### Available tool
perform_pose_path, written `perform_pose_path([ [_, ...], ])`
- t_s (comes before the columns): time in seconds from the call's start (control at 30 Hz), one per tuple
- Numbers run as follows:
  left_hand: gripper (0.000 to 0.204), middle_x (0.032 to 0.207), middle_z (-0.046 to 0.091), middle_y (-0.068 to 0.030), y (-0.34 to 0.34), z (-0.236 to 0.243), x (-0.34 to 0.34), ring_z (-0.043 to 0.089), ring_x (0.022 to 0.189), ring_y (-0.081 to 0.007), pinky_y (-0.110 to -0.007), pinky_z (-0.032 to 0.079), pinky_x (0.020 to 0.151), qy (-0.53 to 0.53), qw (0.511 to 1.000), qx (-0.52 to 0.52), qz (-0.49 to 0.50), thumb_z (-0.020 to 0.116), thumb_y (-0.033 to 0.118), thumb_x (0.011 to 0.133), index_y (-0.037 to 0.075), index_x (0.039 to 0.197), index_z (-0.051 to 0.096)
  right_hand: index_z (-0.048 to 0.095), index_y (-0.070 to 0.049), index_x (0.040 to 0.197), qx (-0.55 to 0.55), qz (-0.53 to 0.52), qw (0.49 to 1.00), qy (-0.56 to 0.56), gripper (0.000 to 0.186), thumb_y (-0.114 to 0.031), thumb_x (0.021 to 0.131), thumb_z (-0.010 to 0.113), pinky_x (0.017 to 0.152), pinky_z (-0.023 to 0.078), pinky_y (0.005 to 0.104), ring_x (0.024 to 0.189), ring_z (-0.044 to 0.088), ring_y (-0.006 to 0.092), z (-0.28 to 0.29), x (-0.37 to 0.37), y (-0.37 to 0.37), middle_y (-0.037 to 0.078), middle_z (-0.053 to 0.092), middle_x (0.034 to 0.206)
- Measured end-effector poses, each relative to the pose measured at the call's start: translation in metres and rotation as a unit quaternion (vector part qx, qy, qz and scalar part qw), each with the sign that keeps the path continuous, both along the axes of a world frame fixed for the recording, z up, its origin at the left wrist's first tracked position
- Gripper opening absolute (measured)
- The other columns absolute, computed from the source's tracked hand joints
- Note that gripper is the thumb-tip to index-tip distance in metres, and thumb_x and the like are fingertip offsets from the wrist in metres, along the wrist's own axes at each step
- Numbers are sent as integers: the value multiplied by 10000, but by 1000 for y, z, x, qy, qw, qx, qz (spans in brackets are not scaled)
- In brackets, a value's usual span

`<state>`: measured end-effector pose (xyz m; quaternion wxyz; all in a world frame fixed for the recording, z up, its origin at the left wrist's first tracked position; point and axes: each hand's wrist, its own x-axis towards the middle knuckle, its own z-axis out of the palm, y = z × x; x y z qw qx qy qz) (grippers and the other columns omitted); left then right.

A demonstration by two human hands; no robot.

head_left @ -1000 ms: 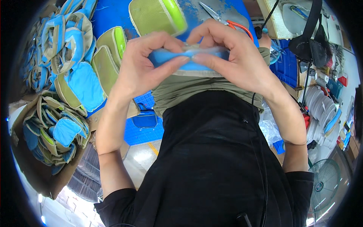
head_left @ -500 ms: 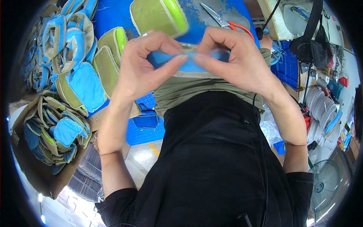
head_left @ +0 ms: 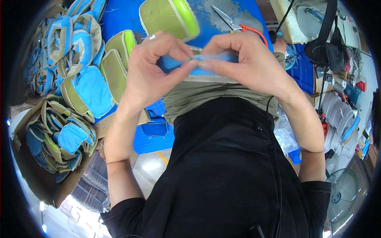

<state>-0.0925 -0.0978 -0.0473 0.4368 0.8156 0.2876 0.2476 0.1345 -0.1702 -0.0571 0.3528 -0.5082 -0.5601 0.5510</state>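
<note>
A blue fabric piece with a pale edge strip (head_left: 203, 73) is stretched between my two hands, in front of my waist. My left hand (head_left: 149, 67) pinches it between thumb and fingers. My right hand (head_left: 254, 65) grips it the same way, the two thumb tips nearly meeting at its middle. Blur and the fingers hide part of the cloth, so its full shape cannot be made out. Just beyond the hands lies an olive mesh panel with a bright green strip (head_left: 164, 20). Scissors with orange handles (head_left: 235, 25) rest past my right hand.
Olive and blue fabric pieces (head_left: 93, 91) lie on the blue table at left, beside piled blue-and-beige loops (head_left: 77, 43). A cardboard box (head_left: 55, 194) of similar pieces stands at lower left. To the right are a crowded shelf, stacked white pieces (head_left: 333, 109) and a fan (head_left: 337, 196).
Both hands stay in nearly the same place, with their thumb tips drawn slightly closer together on the fabric. The surroundings have shifted a little in view.
</note>
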Motion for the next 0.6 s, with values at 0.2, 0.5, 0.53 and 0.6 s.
perform_pose_path([
  [0.2,223,896,699,-26,-6,5,-2,644,834,-76,-223,501,750,27,994,-99,38,820,-14,821,46,932,636,733,29,948,-6,9,1000,-10,232,-192,887,772,652,497,300,689,638,122,3,1,0,100,737,802],
  [0.5,251,944,693,-22,0,6,-2,644,875,-75,-218,499,783,-49,981,-189,11,793,-15,846,45,1014,616,712,10,927,-9,39,997,63,174,-156,926,763,651,474,249,720,584,59,7,2,1,33,701,793],
  [0.53,251,945,691,-20,0,8,-2,643,879,-74,-220,499,786,-54,980,-190,11,791,-14,845,45,1015,616,710,9,924,-4,39,997,70,173,-155,927,762,645,468,245,721,579,53,6,1,1,30,698,792],
  [0.6,252,942,685,-20,0,10,-1,640,888,-77,-226,498,794,-57,982,-181,14,786,-21,837,45,1013,618,705,9,919,8,43,996,84,171,-153,929,760,634,457,236,722,568,40,6,-1,3,22,693,791],
])
